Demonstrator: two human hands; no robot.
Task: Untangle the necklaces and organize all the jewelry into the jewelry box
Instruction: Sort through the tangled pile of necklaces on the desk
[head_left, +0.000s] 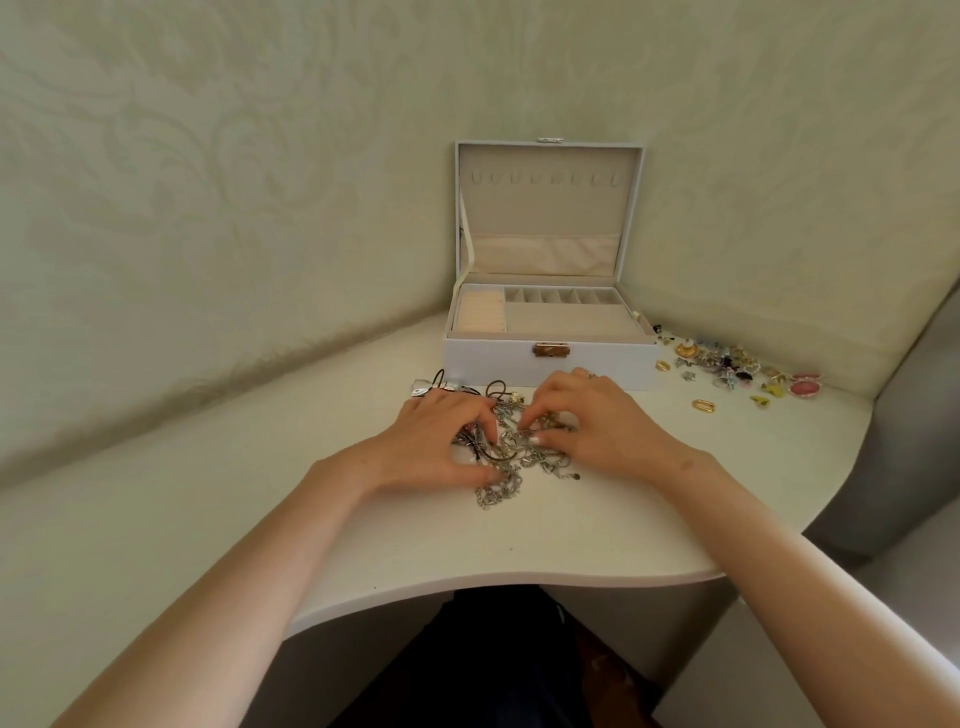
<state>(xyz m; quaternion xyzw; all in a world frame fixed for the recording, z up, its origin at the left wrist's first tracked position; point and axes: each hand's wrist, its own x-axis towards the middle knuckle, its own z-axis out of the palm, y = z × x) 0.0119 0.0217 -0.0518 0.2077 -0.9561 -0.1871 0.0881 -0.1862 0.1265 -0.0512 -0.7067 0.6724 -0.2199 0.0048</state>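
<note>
Pale patterned wallpaper closes in a corner behind a white worktop with a curved front edge. At its back stands the jewelry box, lid up, its hooks, ring rolls and compartments all bare as far as I can see. Just in front of it both hands sit low on the necklaces, a knotted heap of fine silver and gold chains with dark cords mixed in. The left hand has its fingers curled down into the heap's left side, and the right hand pinches strands at fingertip and thumb. Such chains are probably light, limp and slippery, easily kinked, so take one strand near a clasp or pendant and ease it loose, not pull. Small jewelry lies scattered right of the box.
</note>
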